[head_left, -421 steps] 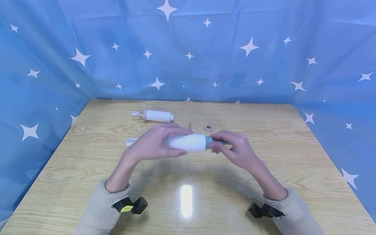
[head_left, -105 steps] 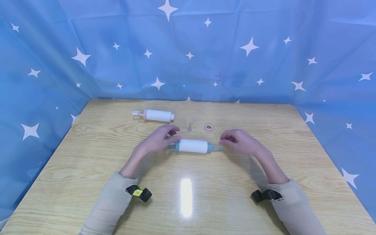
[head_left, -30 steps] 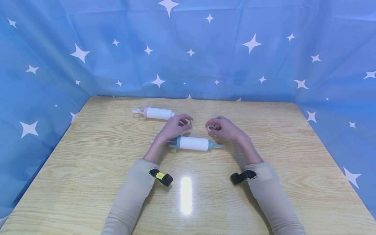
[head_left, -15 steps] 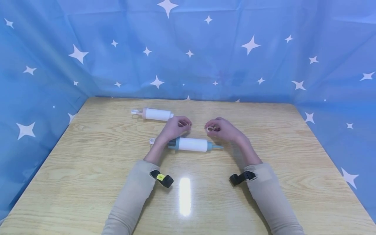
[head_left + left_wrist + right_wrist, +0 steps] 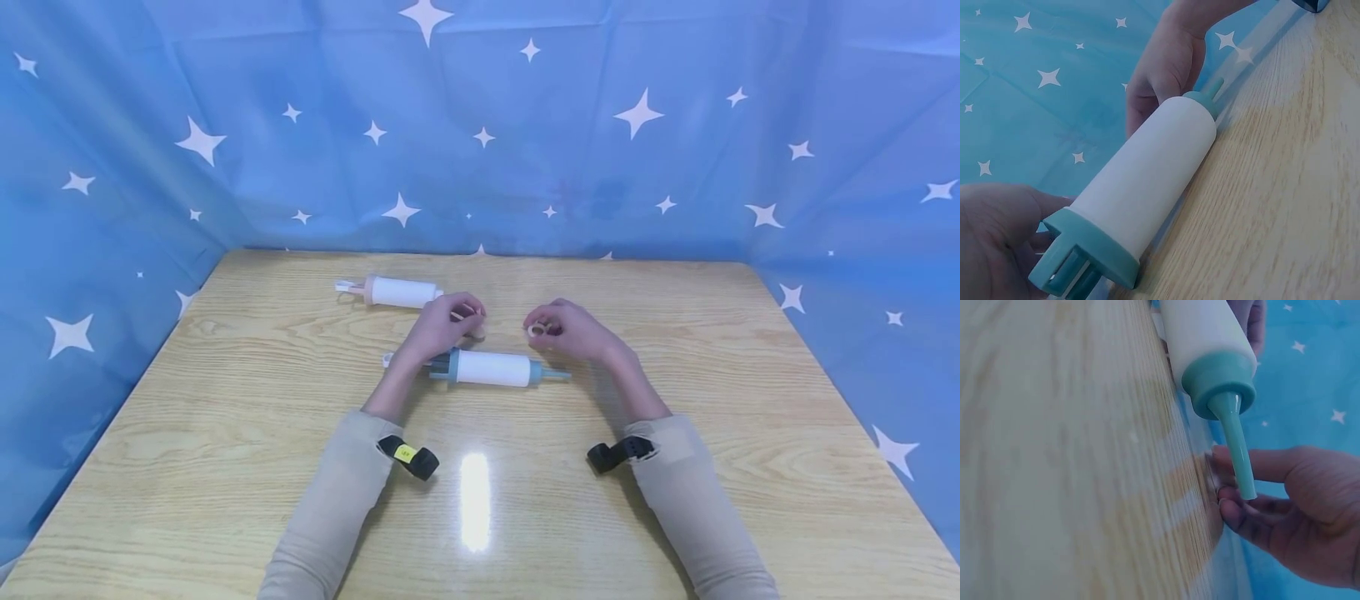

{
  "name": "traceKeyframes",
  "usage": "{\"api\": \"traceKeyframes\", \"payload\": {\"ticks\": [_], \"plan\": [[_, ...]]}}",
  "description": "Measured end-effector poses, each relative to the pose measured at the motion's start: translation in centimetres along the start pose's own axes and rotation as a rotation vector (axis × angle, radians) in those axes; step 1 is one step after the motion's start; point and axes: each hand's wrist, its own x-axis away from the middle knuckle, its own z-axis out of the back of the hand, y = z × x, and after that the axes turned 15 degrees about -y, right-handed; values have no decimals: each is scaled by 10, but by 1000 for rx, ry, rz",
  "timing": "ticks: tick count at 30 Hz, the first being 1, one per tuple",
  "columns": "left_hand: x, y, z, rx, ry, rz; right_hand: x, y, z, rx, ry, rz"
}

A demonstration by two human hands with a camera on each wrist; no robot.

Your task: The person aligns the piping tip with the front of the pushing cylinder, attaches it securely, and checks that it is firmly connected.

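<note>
I have both hands over the middle of the bench, apart from each other, a little nearer its far edge than its near edge. My left hand has thumb and fingertips brought together, pinching a small pinkish piece; the fingers cover much of it. My right hand pinches a pale ring between thumb and curled fingers, its hole showing; I cannot tell whether the ring is off the wood. On the near side of my hands, a white cylinder with teal ends lies on its side, roughly parallel to the bench's far edge, its thin teal spout pointing to the right edge and its handle end toward the left edge, partly hidden under my left wrist. Beyond my left hand, toward the far left corner, a 2nd white cylinder, with a pinkish collar, lies on its side. My 2 pale sleeves come in from the near edge, each with a black wrist camera. A blue curtain with white stars hangs behind the far edge.
</note>
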Motion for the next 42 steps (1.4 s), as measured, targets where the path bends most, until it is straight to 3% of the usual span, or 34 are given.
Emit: {"api": "traceKeyframes", "payload": {"ticks": [9,22,32,42], "plan": [[3,7,1,26,66,-71,1,-6,3,25,20,37],[9,24,5,41,73,-179,6,-21,7,42,79,127],[16,32,4,25,55,-203,13,-32,5,39,121,182],[22,30,5,-12,29,-206,26,-43,5,22,168,194]]}}
